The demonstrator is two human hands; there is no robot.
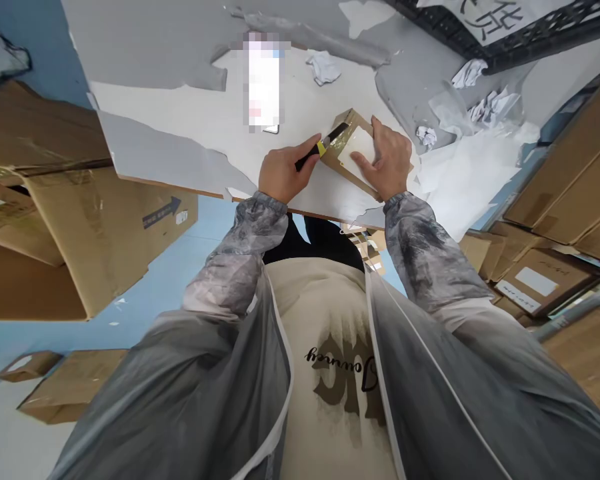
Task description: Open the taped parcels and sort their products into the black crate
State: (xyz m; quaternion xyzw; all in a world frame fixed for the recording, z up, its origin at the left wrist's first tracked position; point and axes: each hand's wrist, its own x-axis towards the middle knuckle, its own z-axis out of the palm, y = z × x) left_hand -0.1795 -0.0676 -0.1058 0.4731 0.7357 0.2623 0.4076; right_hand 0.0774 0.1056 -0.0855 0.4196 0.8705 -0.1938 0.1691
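My left hand (286,168) is closed around a black and yellow utility knife (310,159). The knife's blade lies against the taped end of a small brown cardboard box (353,175); whether it has cut in, I cannot tell. My right hand (387,160) grips that box from its right side, thumb over the white label (359,148) on its upper face and fingers along the far edge. The box rests tilted on the worn white and grey table (170,113).
A blurred-out bright phone-like screen (264,83) lies beyond my left hand. Crumpled paper (324,68) and plastic scraps (450,110) litter the table. A black crate (545,33) stands at the far right. Large cartons flank me, including an open one (115,227) at left and stacked boxes (545,280) at right.
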